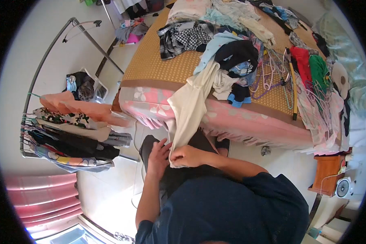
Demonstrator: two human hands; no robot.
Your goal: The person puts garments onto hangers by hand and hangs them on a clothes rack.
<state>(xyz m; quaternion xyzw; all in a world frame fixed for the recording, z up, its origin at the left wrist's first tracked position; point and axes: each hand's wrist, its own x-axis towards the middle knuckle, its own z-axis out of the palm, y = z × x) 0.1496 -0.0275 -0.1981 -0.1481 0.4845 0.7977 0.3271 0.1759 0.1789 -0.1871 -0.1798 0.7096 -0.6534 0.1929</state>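
A long cream garment [193,103] hangs from the clothes on the bed down to my lap; whether its narrow lower part is a sleeve or a leg I cannot tell. My right hand [187,156] is closed on that lower end, its fingers curled and pinching the cloth. Just left of it, my left hand [159,155] has its fingers stretched out and apart, close beside the cloth edge. Where the garment's upper end lies, a black garment [236,55] and a light blue one [215,49] are heaped with others.
The bed [150,69] has a woven mat and pink skirt. On it lie a checked shirt [187,38], tangled hangers [268,75], and red [300,61] and green [319,71] clothes. A loaded clothes rack [40,61] stands left. A small fan [343,188] is at right.
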